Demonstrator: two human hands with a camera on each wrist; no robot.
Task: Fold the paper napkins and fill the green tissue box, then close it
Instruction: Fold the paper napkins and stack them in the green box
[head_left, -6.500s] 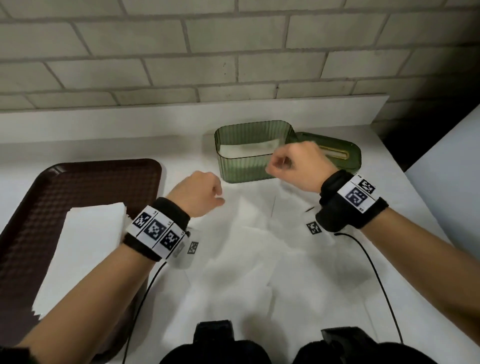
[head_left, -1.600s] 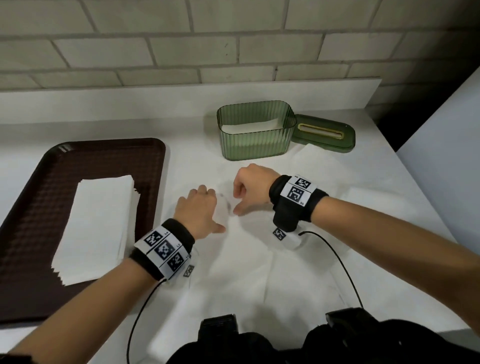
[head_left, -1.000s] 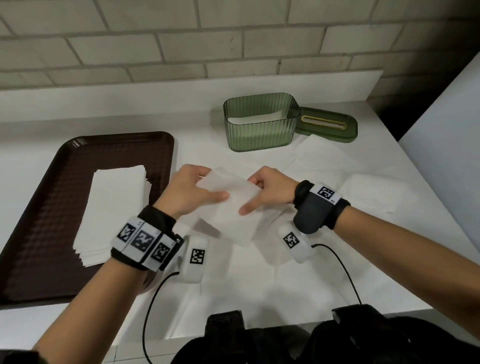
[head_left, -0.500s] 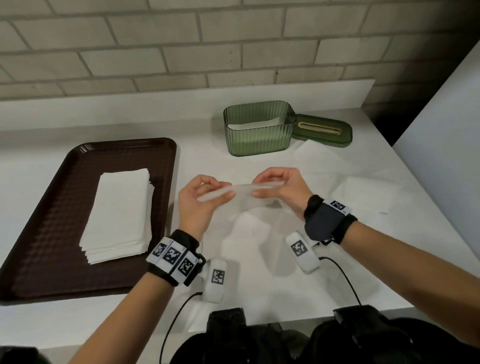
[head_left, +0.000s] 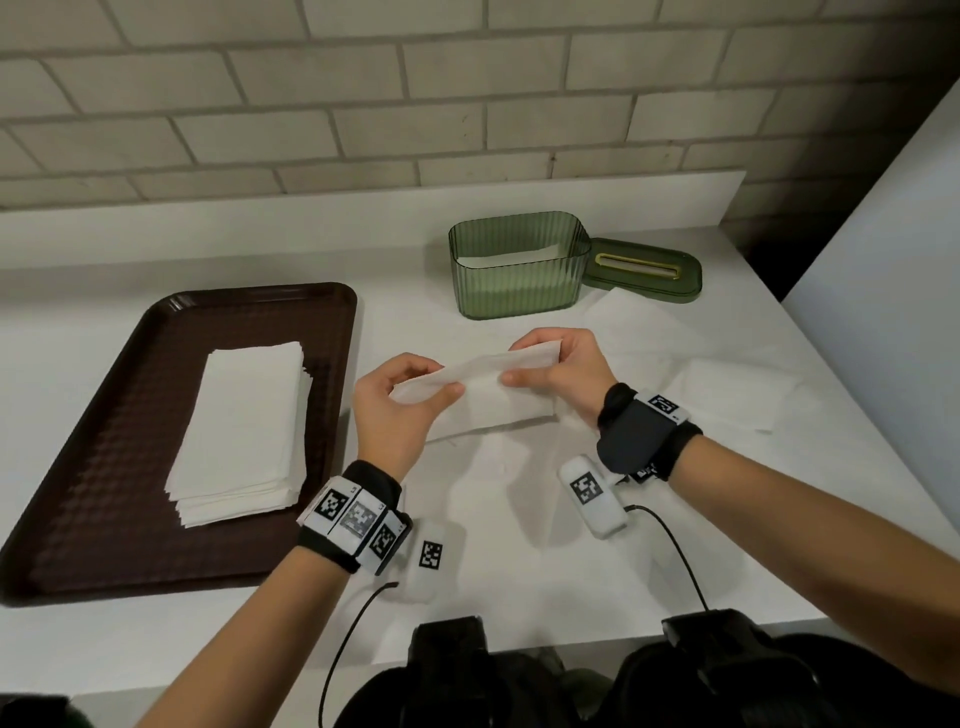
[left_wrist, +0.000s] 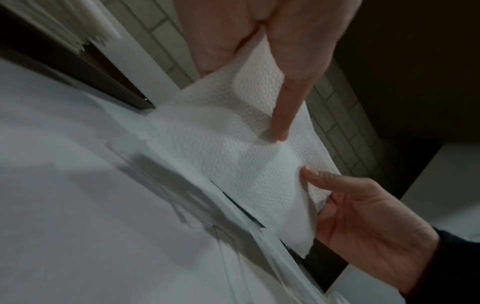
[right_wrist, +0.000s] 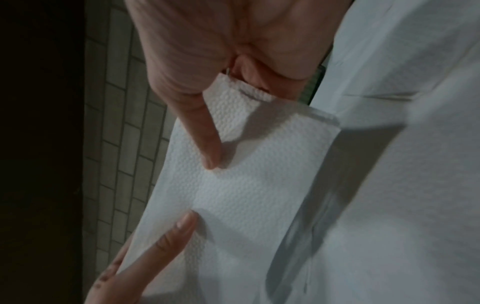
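Counter (head_left: 519, 571): 2 hands pinch 1 napkin (head_left: 493, 395); 1 green box (head_left: 519, 270); 1 tray (head_left: 104, 467).

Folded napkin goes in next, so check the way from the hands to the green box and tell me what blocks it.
Nothing visible blocks it. Left hand and right hand hold the napkin above the counter; the green box beyond stands open, its lid lying beside it.
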